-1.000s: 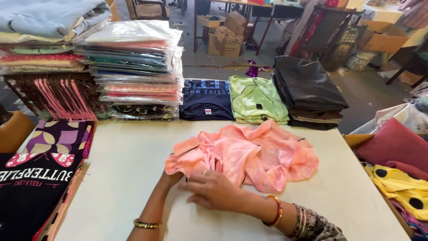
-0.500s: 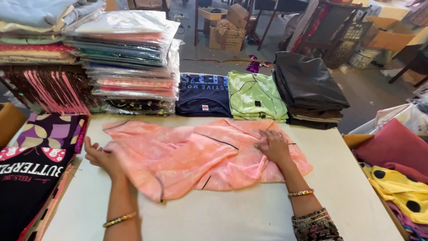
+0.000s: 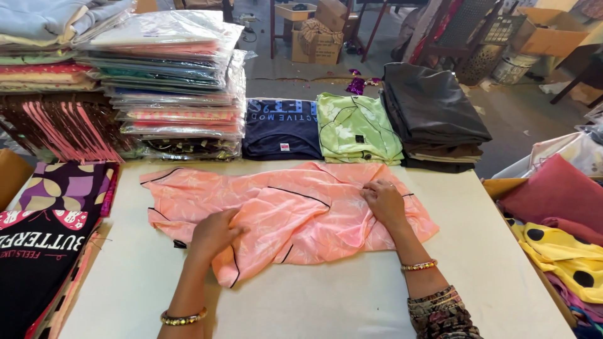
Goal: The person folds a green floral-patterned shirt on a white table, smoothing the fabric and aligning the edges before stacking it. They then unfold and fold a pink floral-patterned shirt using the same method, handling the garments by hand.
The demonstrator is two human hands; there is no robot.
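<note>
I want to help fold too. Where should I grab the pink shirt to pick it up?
Probably best by the two far corners of the pink shirt, near the clothes stacks, reaching from the near table edge. It lies flat and spread sideways, so that long edge is free. The left hand presses the front fold and the right hand pins the right part, so the middle is taken.

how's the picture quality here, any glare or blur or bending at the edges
Head view: even, soft light with only faint shadows under the left hand and right hand on the peach shirt; white glare on the plastic-bagged stack; sharp at the centre, with no obvious motion blur; the table edges splay outward, wide-angle distortion.
</note>
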